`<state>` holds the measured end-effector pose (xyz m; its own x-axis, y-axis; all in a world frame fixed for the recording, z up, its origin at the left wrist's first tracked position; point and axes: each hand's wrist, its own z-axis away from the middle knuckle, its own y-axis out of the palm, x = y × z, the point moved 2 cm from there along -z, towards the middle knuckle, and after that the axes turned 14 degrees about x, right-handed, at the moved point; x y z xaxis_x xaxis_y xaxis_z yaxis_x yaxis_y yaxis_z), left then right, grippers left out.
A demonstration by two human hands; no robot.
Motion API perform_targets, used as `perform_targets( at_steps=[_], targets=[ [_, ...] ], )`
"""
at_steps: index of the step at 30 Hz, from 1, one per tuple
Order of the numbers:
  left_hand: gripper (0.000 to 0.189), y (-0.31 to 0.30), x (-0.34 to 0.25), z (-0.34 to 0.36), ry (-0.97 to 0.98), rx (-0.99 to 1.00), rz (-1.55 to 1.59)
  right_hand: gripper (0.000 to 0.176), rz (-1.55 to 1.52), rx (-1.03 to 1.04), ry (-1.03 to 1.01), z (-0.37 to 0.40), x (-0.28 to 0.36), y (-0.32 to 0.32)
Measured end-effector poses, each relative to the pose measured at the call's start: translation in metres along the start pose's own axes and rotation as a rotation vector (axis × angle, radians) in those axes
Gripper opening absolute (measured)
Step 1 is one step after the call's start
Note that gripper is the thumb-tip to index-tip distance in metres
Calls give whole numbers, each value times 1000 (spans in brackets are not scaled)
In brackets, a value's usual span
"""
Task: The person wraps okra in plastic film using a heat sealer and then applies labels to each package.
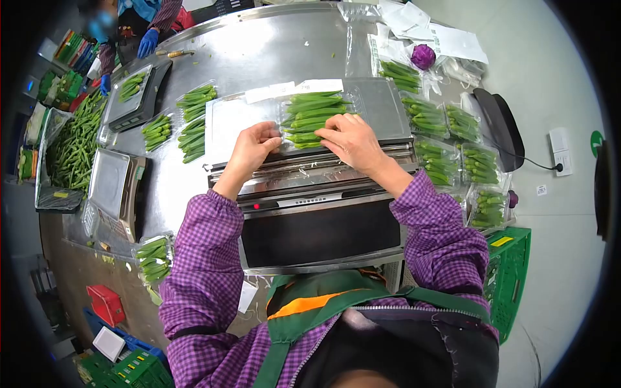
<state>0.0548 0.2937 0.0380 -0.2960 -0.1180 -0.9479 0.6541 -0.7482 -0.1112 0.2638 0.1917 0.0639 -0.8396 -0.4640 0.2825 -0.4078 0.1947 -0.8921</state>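
A clear plastic tray of green okra (315, 116) lies on the metal top of a wrapping machine (381, 110), its pods side by side. At the tray's near left corner is my left hand (257, 147), thumb and curled fingers closed on the edge. My right hand (352, 143) reaches over the near right side, with thumb and fingers pinched on the ends of the lowest okra pods. Below my wrists runs the machine's front bar with a lit red light (256, 206), and a black pad (323, 239) is in front of it.
Several packed okra trays (440, 161) line the right side, near a purple cabbage (423, 57). More okra trays (194, 103), two scales (110, 184) and a crate of loose okra (77, 142) are at left. A co-worker's blue-gloved hand (148, 43) shows at upper left.
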Motion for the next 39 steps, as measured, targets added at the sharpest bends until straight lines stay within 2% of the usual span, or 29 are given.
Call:
perform_targets(
  at_steps=[8,10,11,12,14,16,17,18,19,21,22,24,25,27,28,29,30,31,33,34,36,37,39],
  targets=[
    [39,-1,3,4,35,19,-5,11,-54,-98,64,9,3,-4],
    [34,-5,5,16,95,-73,-191,5,-158,-122,162,31,5,-29],
    [34,-7,6,28,98,-73,-189,5,-248,-70,289,48,12,-49],
    [31,-12,5,46,102,-133,-324,5,-340,-16,417,70,20,-63],
    [24,-19,7,83,103,-224,-497,7,-436,283,427,128,24,-78],
    [20,-18,9,112,107,-250,-538,11,-222,671,407,200,29,-76],
    [19,-16,10,122,4,-279,-550,11,-216,668,410,199,30,-80],
    [18,-14,10,126,-96,-306,-562,12,-273,539,585,199,29,-86],
    [18,-11,10,125,-83,-301,-563,14,-328,401,755,198,28,-91],
    [21,-7,18,117,-130,-365,-706,17,-106,14,714,167,25,-82],
    [26,-5,32,107,-100,-369,-683,20,-40,-9,691,153,19,-71],
    [30,10,23,95,-30,-362,-795,23,154,-19,646,132,5,-45],
    [31,14,20,89,-23,-373,-805,25,136,20,695,122,0,-35],
    [28,13,23,80,-54,-322,-747,20,-52,30,721,106,-12,-16],
    [30,11,26,77,-56,-255,-416,20,-58,30,721,107,-13,-14],
    [33,10,28,75,-52,-186,-86,16,-462,-54,814,110,-19,-11],
    [45,11,13,87,-58,-176,-107,11,-866,-138,881,110,-26,-10],
    [50,15,-1,103,-111,-181,-22,15,-1028,-171,839,113,-21,-20],
    [56,11,9,126,-114,-148,146,11,-1287,-227,892,118,-1,-39],
    [56,12,11,135,-117,-149,146,11,-1289,-225,893,122,4,-45],
    [48,17,15,144,-276,-26,551,12,-1890,-182,819,122,11,-51],
    [48,14,10,141,-273,-29,550,12,-1891,-179,814,115,10,-59],
    [38,15,-9,135,-69,359,1025,12,-1945,-262,516,92,6,-83]
  ],
)
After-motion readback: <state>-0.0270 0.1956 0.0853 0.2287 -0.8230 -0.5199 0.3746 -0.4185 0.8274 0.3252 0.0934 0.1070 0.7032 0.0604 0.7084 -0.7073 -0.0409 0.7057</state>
